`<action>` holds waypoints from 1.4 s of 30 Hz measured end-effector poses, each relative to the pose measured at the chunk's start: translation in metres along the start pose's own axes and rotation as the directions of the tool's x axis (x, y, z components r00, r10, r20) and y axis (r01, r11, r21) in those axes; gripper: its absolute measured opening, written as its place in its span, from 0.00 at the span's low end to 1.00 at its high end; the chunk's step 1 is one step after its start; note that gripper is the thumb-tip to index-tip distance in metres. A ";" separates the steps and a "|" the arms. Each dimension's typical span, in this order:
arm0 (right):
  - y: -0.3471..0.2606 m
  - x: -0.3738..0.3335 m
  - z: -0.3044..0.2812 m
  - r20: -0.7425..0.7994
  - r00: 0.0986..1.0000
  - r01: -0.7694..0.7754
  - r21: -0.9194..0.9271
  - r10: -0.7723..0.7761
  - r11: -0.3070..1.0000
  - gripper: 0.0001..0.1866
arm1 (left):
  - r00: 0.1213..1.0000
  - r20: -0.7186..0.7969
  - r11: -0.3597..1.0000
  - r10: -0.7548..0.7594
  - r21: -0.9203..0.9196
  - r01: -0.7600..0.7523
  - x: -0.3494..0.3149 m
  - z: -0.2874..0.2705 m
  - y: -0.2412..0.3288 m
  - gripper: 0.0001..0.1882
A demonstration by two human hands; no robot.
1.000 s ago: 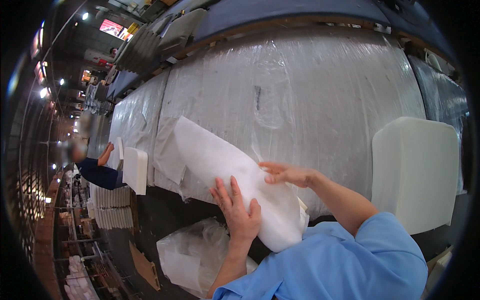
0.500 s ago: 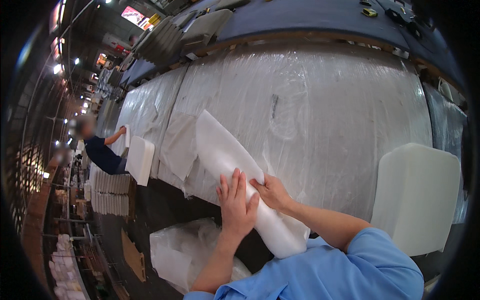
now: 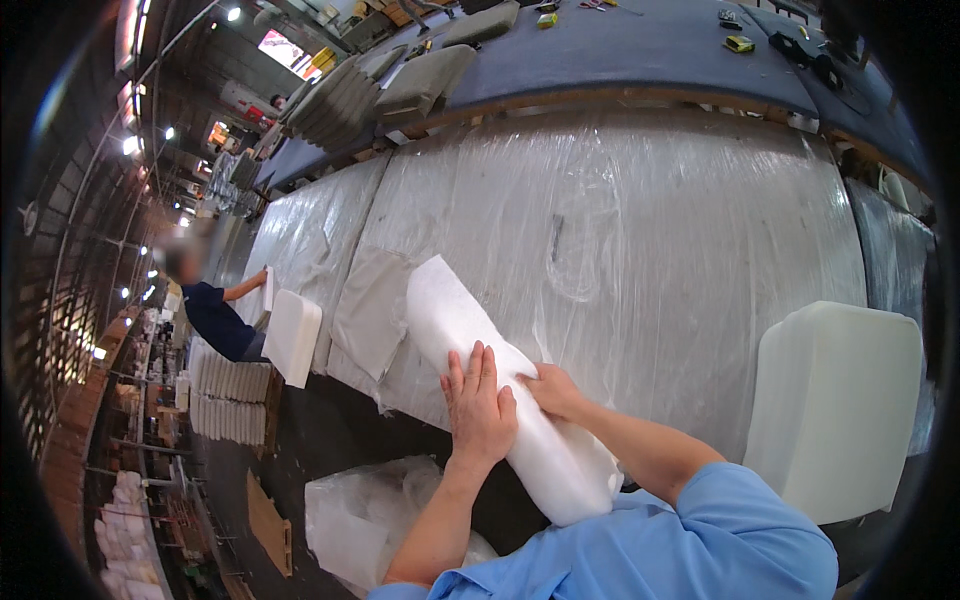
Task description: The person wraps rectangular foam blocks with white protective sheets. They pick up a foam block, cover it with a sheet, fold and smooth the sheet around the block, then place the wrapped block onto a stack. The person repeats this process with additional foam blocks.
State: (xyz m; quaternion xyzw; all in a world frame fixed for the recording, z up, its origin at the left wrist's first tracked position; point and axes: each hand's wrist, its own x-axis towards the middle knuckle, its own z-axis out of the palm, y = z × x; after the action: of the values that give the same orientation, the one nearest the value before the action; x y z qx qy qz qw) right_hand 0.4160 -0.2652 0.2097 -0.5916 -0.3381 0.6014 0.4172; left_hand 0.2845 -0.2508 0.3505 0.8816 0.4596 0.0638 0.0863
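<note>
A long white foam or batting pad, folded over lengthwise, slants from the table toward my body. Its near end rests against my light blue shirt. My left hand lies on its upper face with fingers stretched out and close together. On the other long side, my right hand grips the pad's edge, thumb on top and the other fingers hidden underneath. Beyond the pad spreads the table, wrapped in clear plastic film. A greyish cloth piece lies on it, left of the pad.
White foam cushions are stacked at the right. Clear plastic bagging lies below left. Another person works at the far left beside a white cushion. A blue-topped table holds grey cushions and small tools.
The pad's far end has come slightly nearer and looks more narrowly folded. Both hands keep nearly the same places on it. The whole view has tilted up a little.
</note>
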 end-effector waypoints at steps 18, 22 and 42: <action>-0.079 0.020 0.030 -0.099 0.960 0.250 -0.103 -0.260 0.963 0.30 | 0.991 -0.129 0.966 0.023 -0.252 -0.056 0.013 -0.006 -0.038 0.38; -0.062 0.024 0.038 -0.156 0.957 0.232 -0.102 -0.246 0.967 0.27 | 0.990 -0.101 0.993 -0.102 -0.070 0.095 0.044 -0.004 -0.057 0.39; -0.055 0.038 0.047 -0.149 0.966 0.168 -0.247 -0.209 0.954 0.28 | 0.981 -0.076 0.983 -0.177 0.027 0.180 0.038 0.002 -0.067 0.41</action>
State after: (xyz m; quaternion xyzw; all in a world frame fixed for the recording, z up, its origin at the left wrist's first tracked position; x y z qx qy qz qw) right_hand 0.3767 -0.2038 0.2463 -0.6514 -0.4235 0.4610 0.4288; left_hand 0.2535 -0.1822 0.3357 0.8352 0.5406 0.0806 0.0599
